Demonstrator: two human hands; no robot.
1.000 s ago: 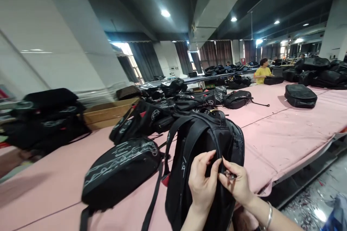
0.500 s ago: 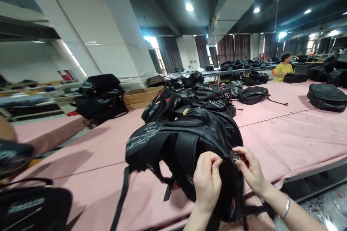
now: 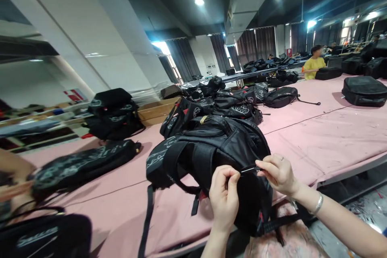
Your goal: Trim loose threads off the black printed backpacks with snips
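A black backpack point(image 3: 208, 149) with white line patterns lies tilted at the table's front edge, straps facing me and its right side open. My left hand point(image 3: 225, 193) is closed in a pinch over the opening. Just to its right, my right hand point(image 3: 276, 173), with a ring and a silver bangle, pinches too. A thin black strip point(image 3: 249, 169) with a shiny line runs between both sets of fingertips. Whether it is part of the backpack's zip, I cannot tell. One loose strap point(image 3: 146, 221) hangs down on the left.
Several black backpacks point(image 3: 232, 105) are heaped behind mine on the pink-covered table point(image 3: 308, 145). At left, another person's hand point(image 3: 18, 185) is by a patterned black bag point(image 3: 84, 165). A cardboard box point(image 3: 159, 111) stands behind. Farther off sits a person in yellow point(image 3: 313, 64).
My hands have moved slightly apart, and the thin strip now shows between them. At left, the patterned bag has come onto the table beside the other person's hand.
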